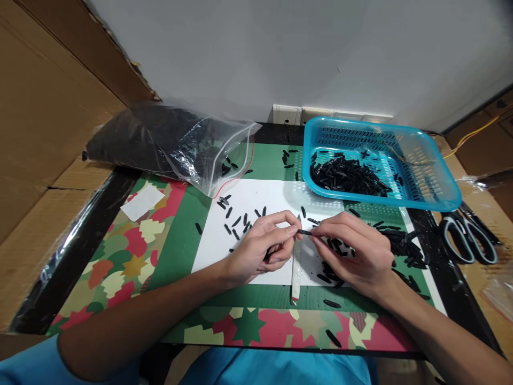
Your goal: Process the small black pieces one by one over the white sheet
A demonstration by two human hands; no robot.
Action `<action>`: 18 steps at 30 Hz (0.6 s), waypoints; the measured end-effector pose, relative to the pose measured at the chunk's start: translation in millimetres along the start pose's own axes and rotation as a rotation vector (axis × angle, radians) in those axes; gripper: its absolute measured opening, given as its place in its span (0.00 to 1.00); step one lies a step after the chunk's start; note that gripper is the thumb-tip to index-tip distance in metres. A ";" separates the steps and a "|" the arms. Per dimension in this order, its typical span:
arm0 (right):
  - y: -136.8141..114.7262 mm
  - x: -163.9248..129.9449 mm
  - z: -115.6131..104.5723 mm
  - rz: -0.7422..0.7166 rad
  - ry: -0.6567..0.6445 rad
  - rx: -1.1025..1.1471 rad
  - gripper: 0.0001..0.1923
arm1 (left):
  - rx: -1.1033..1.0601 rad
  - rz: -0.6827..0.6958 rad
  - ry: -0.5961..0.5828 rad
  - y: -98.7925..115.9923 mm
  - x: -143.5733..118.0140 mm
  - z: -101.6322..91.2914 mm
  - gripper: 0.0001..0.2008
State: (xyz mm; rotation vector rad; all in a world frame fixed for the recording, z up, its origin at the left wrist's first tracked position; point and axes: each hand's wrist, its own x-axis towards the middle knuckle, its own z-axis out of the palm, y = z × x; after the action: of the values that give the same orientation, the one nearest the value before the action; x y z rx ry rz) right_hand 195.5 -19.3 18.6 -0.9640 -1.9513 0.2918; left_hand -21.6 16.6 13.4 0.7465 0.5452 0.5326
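Over the white sheet [208, 256], my left hand [266, 243] and my right hand [352, 248] meet at a small black oblong piece [304, 232]. The thumb and fingertips of each hand pinch one end of it. My left hand's lower fingers curl in, with something dark partly hidden in the palm. Beneath the hands lies a slim white stick-like tool [296, 272] with a reddish end, pointing away from me. Loose black pieces [236, 221] of the same kind lie on the paper to the left, and a denser scatter is under and beside my right hand.
A blue plastic basket [425, 199] holding many black pieces stands at the back right. Scissors [467, 240] lie right of it. A clear zip bag [160, 139] full of dark material rests at the back left, near a small white paper [143, 202]. Cardboard [48, 80] borders the left side.
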 end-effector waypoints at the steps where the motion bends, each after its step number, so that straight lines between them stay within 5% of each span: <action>1: 0.3 0.0 0.3 -0.001 0.001 -0.004 0.07 | 0.005 0.006 0.001 -0.1 0.1 0.2 0.08; 18: -3.4 -3.7 -1.6 -0.032 0.037 0.034 0.07 | 0.084 0.019 -0.086 -5.0 -1.7 -4.3 0.09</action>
State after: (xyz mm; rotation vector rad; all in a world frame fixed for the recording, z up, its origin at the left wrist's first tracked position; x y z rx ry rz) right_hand 196.1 -24.6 19.1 -0.9090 -1.9205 0.2864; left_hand -24.3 14.5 7.4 0.8515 0.4835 0.4956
